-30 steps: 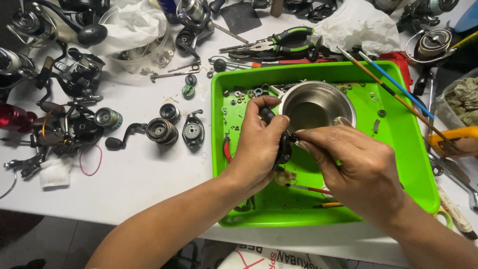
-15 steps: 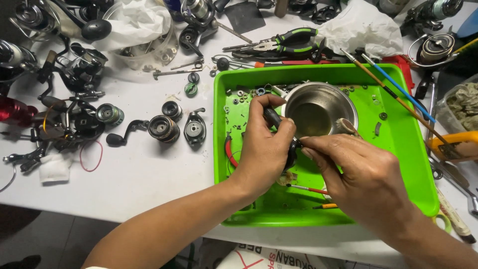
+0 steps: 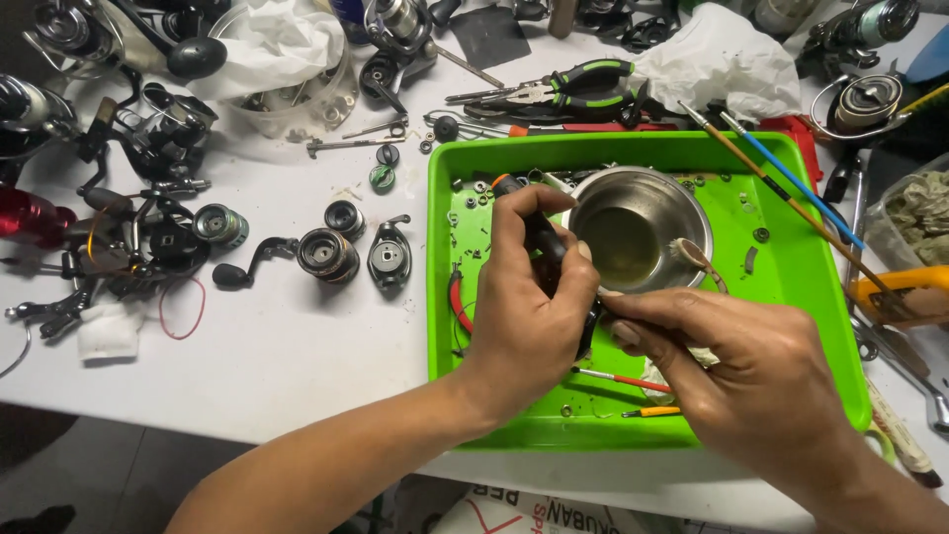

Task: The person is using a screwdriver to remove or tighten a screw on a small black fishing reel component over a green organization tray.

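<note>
**Small dark reel part, pinched over the green tray**

I'm curling my left hand [image 3: 529, 311] around a small dark reel part [image 3: 550, 252] above the green tray [image 3: 791, 267], beside the steel bowl [image 3: 633, 232]. My right hand [image 3: 756, 381] is pinching in narrow at its lower end. It's looking rigid, light, probably oily, so I'm gripping the body.

Pliers [image 3: 583, 84] and white rags [image 3: 727, 61] lie behind; what seem reel parts [image 3: 326, 254] sit left.
</note>
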